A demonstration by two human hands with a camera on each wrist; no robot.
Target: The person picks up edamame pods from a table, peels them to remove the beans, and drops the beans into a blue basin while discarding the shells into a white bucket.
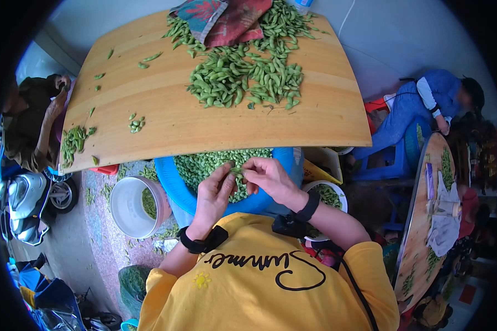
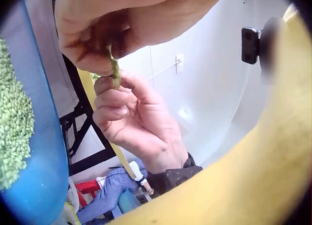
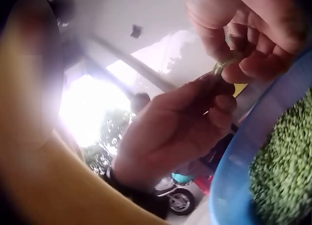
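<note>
Your left hand [image 1: 212, 193] and right hand [image 1: 268, 175] both pinch one green pod [image 2: 115, 73] over blue basin [image 1: 168, 174] full of shelled beans [image 1: 204, 164]. Step looks like popping pod open. Next: squeeze gently, keep pod above basin. More pods wait on tabletop [image 1: 165, 118].

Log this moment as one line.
left hand pinches bean pod | right hand pinches same pod | over blue basin of shelled beans
</note>
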